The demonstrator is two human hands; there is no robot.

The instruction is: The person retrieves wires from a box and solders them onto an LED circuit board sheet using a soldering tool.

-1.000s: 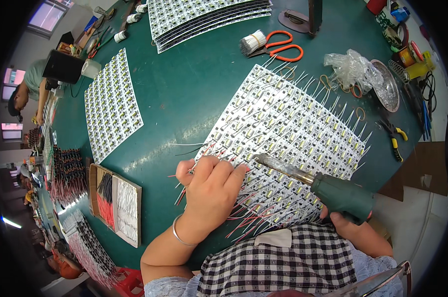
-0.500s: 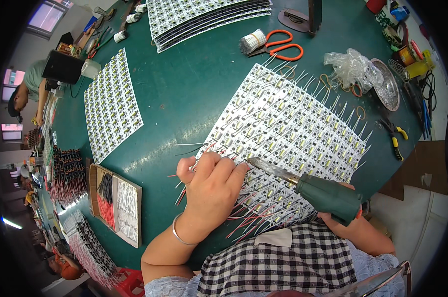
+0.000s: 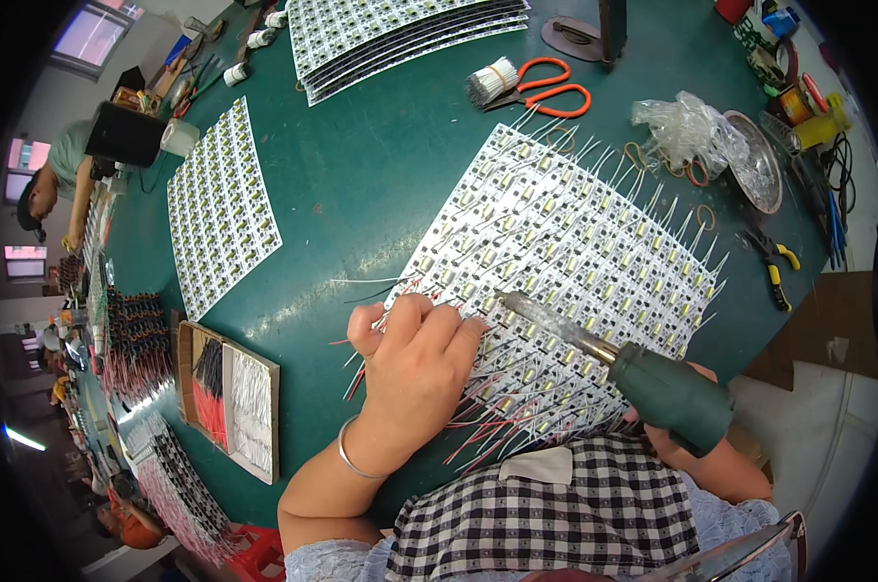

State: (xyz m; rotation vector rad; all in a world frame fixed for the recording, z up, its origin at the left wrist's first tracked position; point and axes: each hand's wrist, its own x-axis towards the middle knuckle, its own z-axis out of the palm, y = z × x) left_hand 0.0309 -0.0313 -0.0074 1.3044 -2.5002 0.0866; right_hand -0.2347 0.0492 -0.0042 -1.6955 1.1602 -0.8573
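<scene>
circuit sheet (image 3: 594,233), flat, wire-fringed; left fingers (image 3: 440,335) narrow, contents hidden; right fingers (image 3: 704,372) around smooth green-handled soldering iron (image 3: 673,400)

Your green tabletop (image 3: 342,175) carries a wired circuit-board sheet (image 3: 565,238) right in front of you, with a second sheet (image 3: 223,213) and an open box of wires (image 3: 275,417) to its left. Farther across lie a stack of sheets (image 3: 400,39) and orange-handled scissors (image 3: 529,95); at your right sit crumpled clear plastic (image 3: 686,128), a dish (image 3: 764,179) and yellow-handled pliers (image 3: 774,274).

Green table (image 3: 332,194), pale floor (image 3: 817,427), leftward windows (image 3: 95,37), glowing tube light (image 3: 24,438).
</scene>
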